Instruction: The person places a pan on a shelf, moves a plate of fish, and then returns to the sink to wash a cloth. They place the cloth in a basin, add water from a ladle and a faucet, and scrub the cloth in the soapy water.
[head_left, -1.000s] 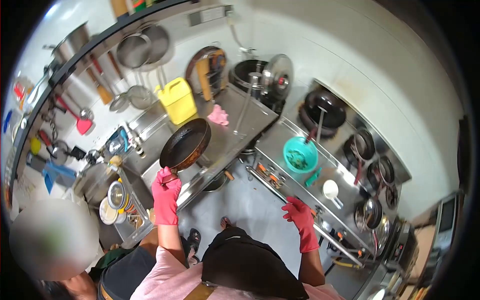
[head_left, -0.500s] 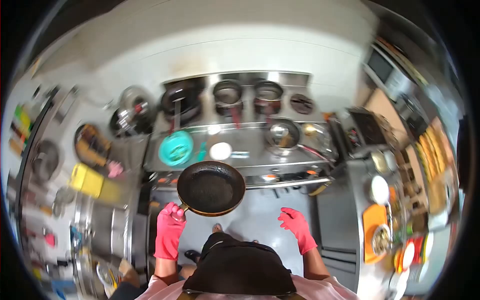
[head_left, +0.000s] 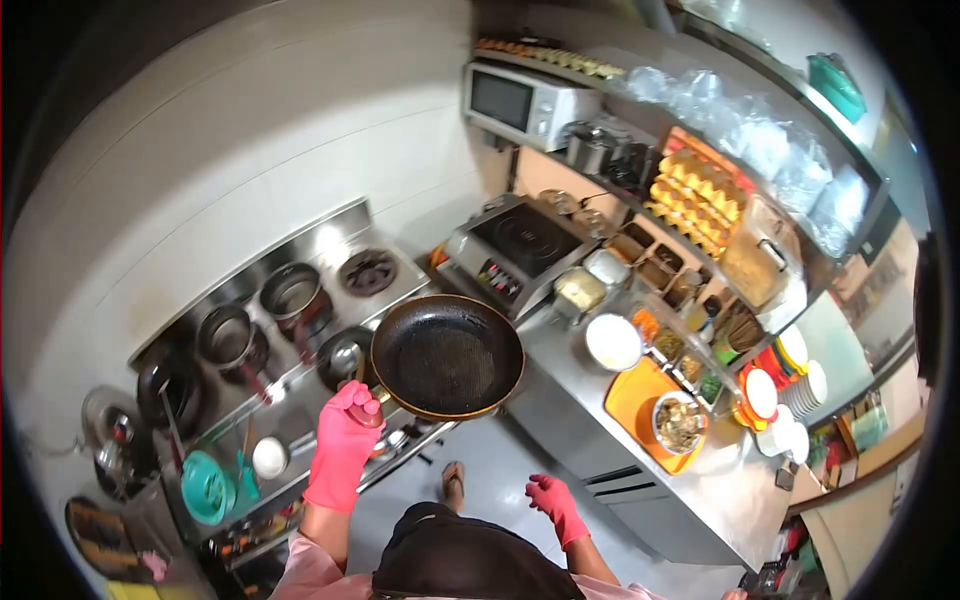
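Note:
My left hand [head_left: 343, 445], in a pink rubber glove, is closed around the handle of a black frying pan [head_left: 445, 357]. The pan is held up in front of me, its dark inner face showing and bare. Behind it, another pan [head_left: 338, 352] with a ladle in it is partly covered. My right hand [head_left: 556, 508], also gloved in pink, hangs low over the floor beside the steel counter [head_left: 590, 425]. Its fingers are loosely bent and apart, with nothing in them.
The stove [head_left: 300, 400] on the left bears pots [head_left: 297, 292] and a teal basin [head_left: 208, 487]. On the right stand an induction cooker [head_left: 530, 235], a white bowl [head_left: 613, 341] and an orange tray [head_left: 628, 393] with a bowl of food [head_left: 679, 422]. A microwave [head_left: 510, 100] sits above.
My view has turned to the right, from the stove toward the counter. The frying pan has come along in my left hand and is higher in view. My right hand stays without a load.

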